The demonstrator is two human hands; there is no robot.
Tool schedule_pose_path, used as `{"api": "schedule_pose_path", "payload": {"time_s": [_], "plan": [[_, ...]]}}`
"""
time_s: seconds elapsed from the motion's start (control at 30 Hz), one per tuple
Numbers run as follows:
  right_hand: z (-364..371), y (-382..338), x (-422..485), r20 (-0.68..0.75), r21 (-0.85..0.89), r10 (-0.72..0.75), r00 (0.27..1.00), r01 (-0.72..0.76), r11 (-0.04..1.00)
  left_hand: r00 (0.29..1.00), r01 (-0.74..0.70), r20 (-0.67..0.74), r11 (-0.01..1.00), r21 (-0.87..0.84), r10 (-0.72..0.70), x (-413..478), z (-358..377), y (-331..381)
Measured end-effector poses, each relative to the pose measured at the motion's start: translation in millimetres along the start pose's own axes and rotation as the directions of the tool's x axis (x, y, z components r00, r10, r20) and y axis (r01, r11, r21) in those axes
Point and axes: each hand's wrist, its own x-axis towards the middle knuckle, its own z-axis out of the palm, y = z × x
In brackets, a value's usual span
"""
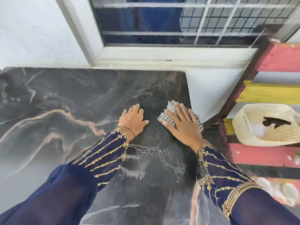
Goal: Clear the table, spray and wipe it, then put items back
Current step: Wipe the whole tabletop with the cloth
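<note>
A dark marbled table (68, 98) with pink and white veins fills most of the view. My right hand (183, 127) presses flat, fingers straight, on a crumpled grey checked cloth (169, 116) near the table's right edge. My left hand (133, 120) rests flat on the bare tabletop just left of the cloth, fingers straight. Both arms wear dark blue sleeves with gold embroidery. Nothing else stands on the visible tabletop.
A white wall and a barred window (162, 21) run along the table's far edge. To the right stands a pink and yellow slatted rack (276, 93). On it sits a cream woven basket (253, 111) with a black spray trigger (276, 123) showing inside.
</note>
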Motion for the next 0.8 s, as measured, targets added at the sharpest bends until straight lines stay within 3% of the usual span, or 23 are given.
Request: {"api": "schedule_pose_path", "payload": {"time_s": [0.17,0.37,0.53,0.67,0.8], "plan": [[18,-23,-95,-0.002,-0.025,-0.008,1.0,0.008,1.0,0.998,-0.063,-0.034,0.98,-0.187,0.058,-97,36,20],[41,-48,-201,-0.093,-0.047,-0.074,0.993,0.07,0.996,0.989,-0.147,-0.041,0.956,-0.253,0.141,-190,58,14],[45,-69,-255,-0.026,0.037,-0.114,0.993,0.115,0.993,0.992,-0.129,-0.045,0.949,-0.289,0.121,-240,65,-9],[47,-90,-286,0.046,0.206,-0.143,0.989,0.13,0.97,0.996,-0.091,-0.044,0.95,-0.297,0.082,-262,62,-29],[39,-112,-302,0.143,0.483,-0.122,0.982,0.039,0.875,0.999,-0.039,-0.026,0.947,-0.318,0.033,-270,51,-36]]}}
